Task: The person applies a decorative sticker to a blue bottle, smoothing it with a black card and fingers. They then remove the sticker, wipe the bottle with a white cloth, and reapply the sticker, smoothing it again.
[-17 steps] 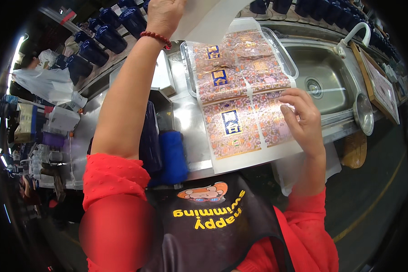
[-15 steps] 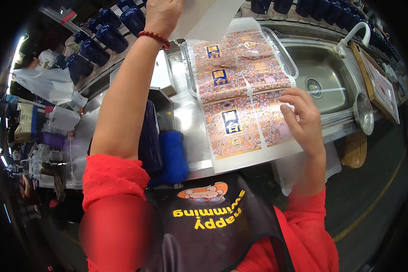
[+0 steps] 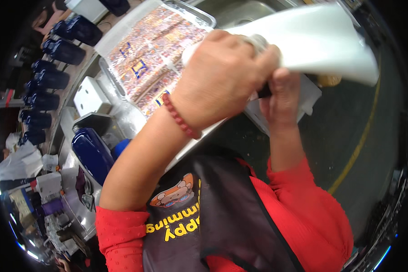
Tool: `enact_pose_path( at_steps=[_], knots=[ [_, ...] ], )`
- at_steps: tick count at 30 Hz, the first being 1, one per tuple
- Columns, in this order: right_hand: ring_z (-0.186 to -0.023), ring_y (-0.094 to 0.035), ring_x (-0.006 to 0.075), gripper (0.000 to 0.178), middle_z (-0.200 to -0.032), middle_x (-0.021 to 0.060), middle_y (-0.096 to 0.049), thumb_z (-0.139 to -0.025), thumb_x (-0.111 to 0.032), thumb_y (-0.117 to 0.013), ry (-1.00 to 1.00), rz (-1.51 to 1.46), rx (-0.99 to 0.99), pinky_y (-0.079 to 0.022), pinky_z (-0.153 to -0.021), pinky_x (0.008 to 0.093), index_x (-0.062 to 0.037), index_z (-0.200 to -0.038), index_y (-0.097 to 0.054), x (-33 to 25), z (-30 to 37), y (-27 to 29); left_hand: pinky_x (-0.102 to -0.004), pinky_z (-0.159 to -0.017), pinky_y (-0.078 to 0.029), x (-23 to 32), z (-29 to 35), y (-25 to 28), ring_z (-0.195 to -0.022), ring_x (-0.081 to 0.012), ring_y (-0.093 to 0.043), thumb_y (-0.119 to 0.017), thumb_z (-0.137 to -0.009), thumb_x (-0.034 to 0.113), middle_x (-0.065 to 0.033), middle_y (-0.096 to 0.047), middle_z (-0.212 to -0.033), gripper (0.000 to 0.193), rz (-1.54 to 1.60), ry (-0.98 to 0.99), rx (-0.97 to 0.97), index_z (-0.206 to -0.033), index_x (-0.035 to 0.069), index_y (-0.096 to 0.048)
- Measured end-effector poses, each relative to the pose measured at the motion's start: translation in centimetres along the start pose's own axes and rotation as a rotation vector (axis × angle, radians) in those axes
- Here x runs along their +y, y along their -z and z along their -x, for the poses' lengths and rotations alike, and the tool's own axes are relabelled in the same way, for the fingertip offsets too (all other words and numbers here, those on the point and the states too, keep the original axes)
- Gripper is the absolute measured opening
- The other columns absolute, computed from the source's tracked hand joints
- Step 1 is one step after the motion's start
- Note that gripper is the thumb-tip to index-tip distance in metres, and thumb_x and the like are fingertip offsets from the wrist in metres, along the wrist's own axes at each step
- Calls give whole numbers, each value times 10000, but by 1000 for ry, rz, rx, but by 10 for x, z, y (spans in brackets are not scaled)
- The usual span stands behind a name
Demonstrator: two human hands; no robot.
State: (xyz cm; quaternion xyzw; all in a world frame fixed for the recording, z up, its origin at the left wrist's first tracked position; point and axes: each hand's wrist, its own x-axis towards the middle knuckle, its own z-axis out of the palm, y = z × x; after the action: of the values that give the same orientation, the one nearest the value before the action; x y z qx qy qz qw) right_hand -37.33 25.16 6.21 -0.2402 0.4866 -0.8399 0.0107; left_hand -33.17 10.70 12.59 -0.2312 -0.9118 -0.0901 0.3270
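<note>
My left hand [image 3: 229, 75], with a red beaded bracelet on its wrist, is closed on a white translucent sheet [image 3: 322, 41]. The sheet bunches at the fingers and flares out to the right. Just below it, my right hand [image 3: 283, 97] is raised against the left one, its thumb and blurred fingertips at the sheet's lower edge. Whether it grips the sheet is hidden. To the left of my hands, a floral printed sheet [image 3: 145, 50] with blue and gold panels lies over a clear tray [image 3: 111, 77], partly covered by my left hand and forearm.
A steel sink [image 3: 240, 12] is behind the hands. Dark blue bottles [image 3: 52, 77] line the far-left ledge. A white box [image 3: 91, 97] and a dark blue bottle lying down [image 3: 93, 152] are beside the tray. Pale sheeting [image 3: 308, 93] hangs by the counter edge.
My left hand has swung from the far left down to the right with the white sheet. My right hand has left the printed sheet and come up beside it. The view has turned.
</note>
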Motion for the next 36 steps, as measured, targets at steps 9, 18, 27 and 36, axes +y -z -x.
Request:
enact_pose_path(
  at_steps=[9, 18, 27, 36],
  knots=[
    [-765, -638, 300, 310, -1011, 153, -667, -1035, -274, -586, -552, -128, 786, -540, -576, 466, 6, -1165, -580, 44, 61, 296, -449, -1051, -444, 50, 6, 36, -1055, -297, -651, -751, -840, 130, -133, -692, -1195, 693, 179, 96, -293, -1484, 116, -497],
    [-846, -630, 211, 336, -1079, 126, -683, -1049, -261, -594, -584, -52, -15, -539, -652, 346, -20, -1282, -625, 70, 10, 189, -435, -1089, -444, -10, 153, 166, -1230, -319, -629, -685, -948, 117, -193, -673, -1305, 428, -171, 672, -20, -1343, -35, -621],
    [-1146, -603, 325, 298, -1217, 146, -651, -954, -35, -564, 301, 1058, -933, -485, -995, 391, -99, -1191, -733, 157, -225, -52, -374, -1041, -474, 25, 278, 185, -1184, -263, -643, -532, -1044, 90, -190, -667, -1293, 349, -125, 1187, 368, -1339, -83, -603],
    [-1379, -462, 364, 697, -1462, 110, -479, -830, -489, -790, 49, 1691, -692, -471, -1050, 553, -186, -1411, -552, 311, -320, -123, -368, -1008, -506, 46, 335, 187, -1133, -255, -672, -544, -1031, 111, -175, -694, -1235, 332, -194, 1444, 413, -1297, -65, -637]
  ],
)
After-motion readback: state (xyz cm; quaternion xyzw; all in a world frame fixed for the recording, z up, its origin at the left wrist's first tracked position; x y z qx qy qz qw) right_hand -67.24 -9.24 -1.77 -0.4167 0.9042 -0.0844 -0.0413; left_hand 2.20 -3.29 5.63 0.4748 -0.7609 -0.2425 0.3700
